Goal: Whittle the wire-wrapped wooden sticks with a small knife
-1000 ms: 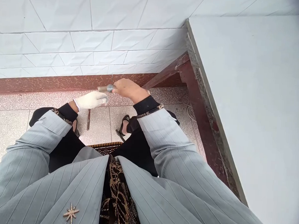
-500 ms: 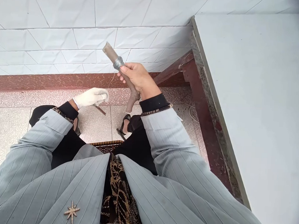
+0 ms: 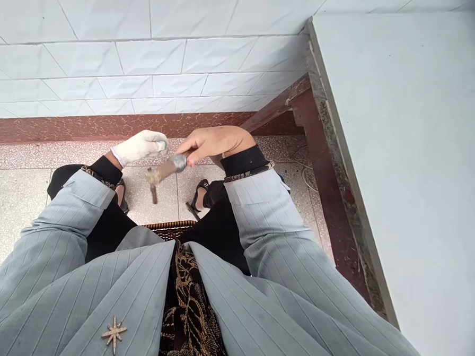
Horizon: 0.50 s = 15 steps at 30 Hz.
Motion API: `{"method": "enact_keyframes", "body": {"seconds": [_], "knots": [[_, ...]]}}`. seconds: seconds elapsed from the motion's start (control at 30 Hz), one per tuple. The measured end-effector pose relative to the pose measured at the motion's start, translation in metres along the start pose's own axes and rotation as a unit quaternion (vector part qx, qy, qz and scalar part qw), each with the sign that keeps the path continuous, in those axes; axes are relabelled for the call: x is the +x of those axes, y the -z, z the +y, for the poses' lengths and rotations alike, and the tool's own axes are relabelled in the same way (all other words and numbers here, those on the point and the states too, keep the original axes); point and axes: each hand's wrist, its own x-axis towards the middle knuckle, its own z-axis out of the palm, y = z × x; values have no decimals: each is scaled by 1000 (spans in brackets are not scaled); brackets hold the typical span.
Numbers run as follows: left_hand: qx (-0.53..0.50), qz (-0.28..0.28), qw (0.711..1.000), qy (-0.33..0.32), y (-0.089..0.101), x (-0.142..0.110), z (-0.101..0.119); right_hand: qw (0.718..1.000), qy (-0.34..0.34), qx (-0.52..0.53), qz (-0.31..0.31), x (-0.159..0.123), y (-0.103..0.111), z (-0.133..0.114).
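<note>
My right hand (image 3: pixel 219 144), bare, is closed around a forked wooden stick (image 3: pixel 164 172) whose cut end points down and left. A band of silvery wire (image 3: pixel 180 163) is wrapped round the stick just beside my fingertips. To its left, my left hand (image 3: pixel 139 145) wears a white knitted glove and is closed, its fingers curled. The wire strand that ran to this glove is too thin to make out now. A short brown rod (image 3: pixel 153 194) shows below the stick's end; what supports it is hidden. The stick is slightly blurred.
A table with a pale top (image 3: pixel 407 128) and a dark red leg (image 3: pixel 325 166) stands close on my right. White wall tiles (image 3: pixel 156 57) rise ahead above speckled floor tiles (image 3: pixel 17 203). A woven seat edge (image 3: pixel 171 228) shows between my legs, and a loose cable (image 3: pixel 307 179) lies under the table.
My right hand has lowered and turned over, swinging the stick's cut end from up-left to down-left. My gloved left hand has risen slightly, and the brown rod has shifted and tilted more upright.
</note>
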Motion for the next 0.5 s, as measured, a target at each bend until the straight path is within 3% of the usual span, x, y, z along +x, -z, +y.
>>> {"method": "enact_keyframes", "body": {"seconds": [0.07,0.17,0.3,0.4,0.5], "knots": [[-6,23,1000,9,-1,2,-5,993,38,54,99,-7,1,-1],[-30,30,999,18,-2,2,-7,960,40,110,256,-13,5,5],[-43,-9,999,15,-3,-3,-3,901,11,75,427,-1,10,23],[-39,-57,998,-2,-1,-5,-1,881,-87,-82,457,13,10,32],[-15,-55,998,-10,3,-5,-2,885,-181,-248,349,21,7,31]]}}
